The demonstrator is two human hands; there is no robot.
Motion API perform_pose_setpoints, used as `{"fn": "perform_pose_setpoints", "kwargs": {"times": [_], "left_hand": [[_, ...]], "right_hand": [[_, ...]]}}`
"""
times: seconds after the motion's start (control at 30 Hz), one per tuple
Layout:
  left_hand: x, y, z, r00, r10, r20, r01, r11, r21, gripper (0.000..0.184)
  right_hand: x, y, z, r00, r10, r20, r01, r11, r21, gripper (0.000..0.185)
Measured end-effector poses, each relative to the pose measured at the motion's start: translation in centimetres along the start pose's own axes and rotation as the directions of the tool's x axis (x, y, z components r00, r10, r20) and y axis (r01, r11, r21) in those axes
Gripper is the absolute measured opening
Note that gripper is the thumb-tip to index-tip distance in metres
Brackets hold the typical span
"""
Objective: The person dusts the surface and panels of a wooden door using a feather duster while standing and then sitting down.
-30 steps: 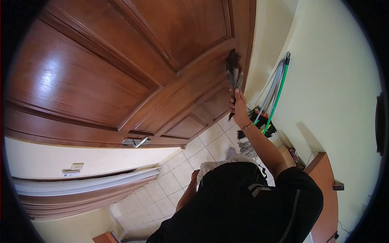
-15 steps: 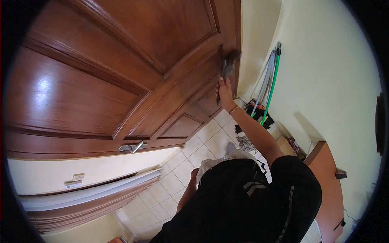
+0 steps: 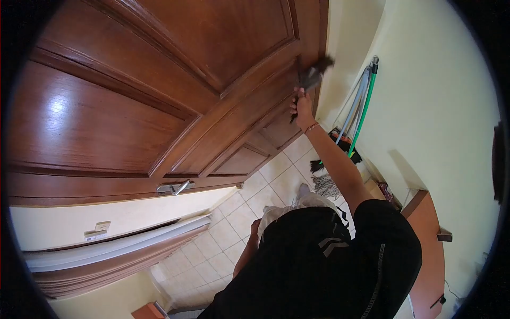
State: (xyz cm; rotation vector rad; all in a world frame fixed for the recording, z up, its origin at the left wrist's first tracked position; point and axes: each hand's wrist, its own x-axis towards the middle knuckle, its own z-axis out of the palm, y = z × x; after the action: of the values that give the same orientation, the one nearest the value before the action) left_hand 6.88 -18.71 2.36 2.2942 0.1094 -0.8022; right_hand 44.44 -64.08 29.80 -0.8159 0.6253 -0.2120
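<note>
My right hand [image 3: 303, 108] reaches out in front, its fingers closed round the dark handle of a brush [image 3: 314, 77]. The brush has a greyish middle and dark bristles, smeared by motion, at the far edge of a brown wooden door [image 3: 241, 119]. Whether the bristles touch the wood I cannot tell. A bracelet circles my right wrist. Low at my side, my left hand [image 3: 255, 228] is beside my white shorts [image 3: 276, 213]. Its fingers are mostly hidden.
Green and grey poles [image 3: 364, 101] lean against the pale wall, with a grey mop head [image 3: 325, 186] at their foot. To the right stands a brown wooden panel [image 3: 427, 239]. The door's metal handle [image 3: 176, 187] sticks out, and folded curtains [image 3: 125, 252] hang lower left.
My right hand has moved up and slightly right with the brush, whose bristles now tilt further right past the door's edge. My left hand has barely shifted.
</note>
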Motion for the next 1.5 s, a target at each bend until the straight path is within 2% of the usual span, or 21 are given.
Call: {"fn": "perform_pose_setpoints", "kwargs": {"times": [0.03,0.13,0.2,0.27,0.33,0.43,0.5,0.57,0.67,0.7,0.8,0.9,1.0,1.13,1.2,1.23,1.3,1.33,1.37,1.47,1.5], "left_hand": [[0.4,0.3,-0.2,0.998,-0.056,0.041,0.056,0.998,-0.004,0.040],[0.5,1.3,-0.4,0.942,-0.308,0.136,0.335,0.892,-0.304,0.040],[0.5,1.7,-0.4,0.952,-0.288,0.101,0.304,0.882,-0.360,0.040],[0.2,1.6,-0.2,0.959,-0.268,0.090,0.282,0.880,-0.383,0.039],[0.0,3.0,-0.8,0.967,-0.238,0.091,0.255,0.893,-0.371,0.038],[0.8,2.5,-0.5,0.983,-0.176,0.053,0.184,0.927,-0.326,0.038],[1.9,0.8,0.4,0.992,-0.126,0.012,0.125,0.965,-0.232,0.038],[2.3,0.3,0.6,0.989,-0.131,0.062,0.137,0.984,-0.112,0.036],[2.4,1.3,0.1,0.990,-0.075,0.121,0.063,0.993,0.102,0.035],[3.2,0.5,0.3,0.989,-0.057,0.136,0.039,0.990,0.138,0.036],[4.1,0.6,0.5,0.991,-0.094,0.099,0.093,0.996,0.008,0.036],[4.0,1.4,0.3,0.987,-0.087,0.133,0.058,0.976,0.211,0.037],[4.1,2.0,0.1,0.961,-0.253,0.106,0.253,0.967,0.014,0.038],[4.0,1.3,0.5,0.963,-0.242,0.116,0.241,0.970,0.023,0.039],[3.9,0.3,1.4,0.972,-0.226,0.067,0.225,0.974,0.017,0.041],[4.0,-0.3,1.7,0.951,-0.294,0.090,0.305,0.941,-0.144,0.043],[3.9,-1.0,1.8,0.956,-0.284,0.073,0.293,0.927,-0.236,0.043],[3.8,-1.1,2.0,0.958,-0.279,0.065,0.286,0.917,-0.280,0.043],[3.6,0.4,1.0,0.955,-0.272,0.122,0.279,0.959,-0.048,0.044],[3.7,-0.8,2.1,0.971,-0.238,0.013,0.237,0.957,-0.166,0.044],[3.2,-1.6,2.5,0.985,-0.159,-0.063,0.138,0.957,-0.257,0.042]], "right_hand": [[0.3,-0.1,0.0,0.996,0.087,-0.030,-0.083,0.990,0.110,0.034],[-1.2,-1.4,0.6,0.998,-0.045,-0.036,0.042,0.997,-0.066,0.036],[-0.7,-0.9,0.6,0.864,-0.465,0.191,0.503,0.803,-0.319,0.037],[-0.2,-0.3,-0.1,0.729,-0.583,0.359,0.685,0.612,-0.396,0.038],[-1.7,-1.3,0.1,0.741,-0.536,0.404,0.671,0.616,-0.413,0.039],[-6.9,-3.7,0.4,0.868,-0.351,0.351,0.448,0.859,-0.247,0.040],[-10.7,-3.8,0.2,0.881,-0.074,0.467,0.160,0.976,-0.149,0.041],[-14.5,-4.7,0.0,0.785,0.209,0.584,-0.034,0.955,-0.295,0.043],[-16.5,-5.3,-0.8,0.810,0.235,0.538,-0.154,0.969,-0.191,0.042],[-16.8,-6.0,-0.4,0.851,0.150,0.504,-0.129,0.989,-0.076,0.040],[-16.6,-6.6,-0.5,0.872,0.092,0.482,-0.133,0.990,0.052,0.038],[-17.9,-7.8,-0.5,0.701,0.395,0.594,-0.214,0.911,-0.353,0.038],[-17.9,-8.3,-0.6,0.760,0.396,0.516,-0.246,0.909,-0.335,0.038],[-17.0,-9.0,0.7,0.924,0.062,0.378,-0.106,0.990,0.096,0.041],[-17.9,-9.0,1.3,0.880,0.179,0.440,-0.174,0.983,-0.051,0.041],[-18.8,-8.8,1.5,0.836,0.274,0.475,-0.213,0.961,-0.179,0.041],[-20.4,-8.8,2.0,0.699,0.488,0.523,-0.256,0.854,-0.454,0.043],[-20.7,-8.5,2.0,0.694,0.482,0.535,-0.242,0.856,-0.457,0.043],[-20.9,-8.2,2.0,0.688,0.476,0.547,-0.228,0.858,-0.459,0.044],[-21.9,-6.7,2.7,0.759,0.391,0.521,-0.245,0.912,-0.329,0.040],[-22.4,-6.2,3.0,0.759,0.402,0.513,-0.270,0.910,-0.313,0.040]]}}
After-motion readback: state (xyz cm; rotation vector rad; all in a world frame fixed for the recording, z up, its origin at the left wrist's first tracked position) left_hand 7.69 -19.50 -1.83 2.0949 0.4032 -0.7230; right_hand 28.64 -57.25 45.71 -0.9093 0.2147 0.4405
